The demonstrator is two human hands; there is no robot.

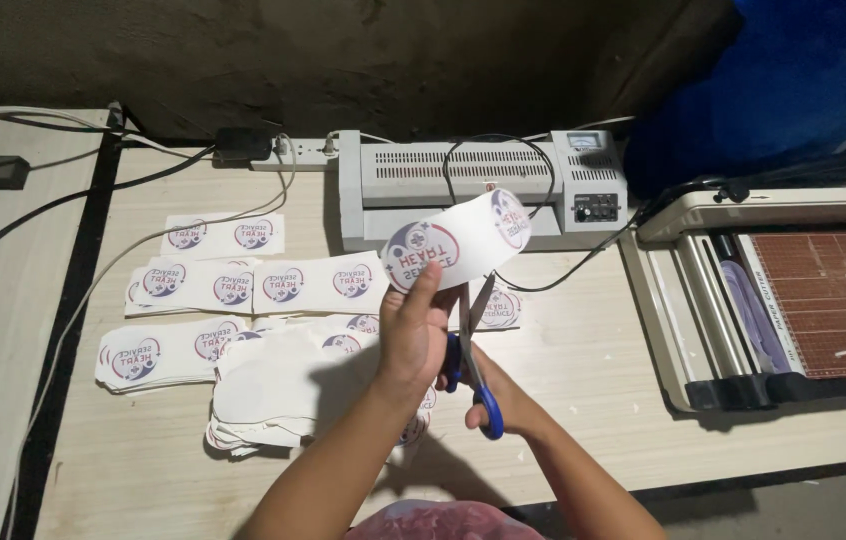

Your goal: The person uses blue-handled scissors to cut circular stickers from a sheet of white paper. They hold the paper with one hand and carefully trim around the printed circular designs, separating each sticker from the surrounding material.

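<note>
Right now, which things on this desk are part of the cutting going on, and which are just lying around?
In use:
left hand
printed strip
right hand
blue-handled scissors
stacks of printed strips

Lying about:
laminator
paper trimmer
power strip

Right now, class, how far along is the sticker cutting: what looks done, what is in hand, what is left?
Done: a loose heap of cut white sticker pieces lies on the pale wooden table. In hand: the left hand holds up a white printed sticker strip while the right hand works blue-handled scissors. Left: uncut printed strips lie behind.
</note>
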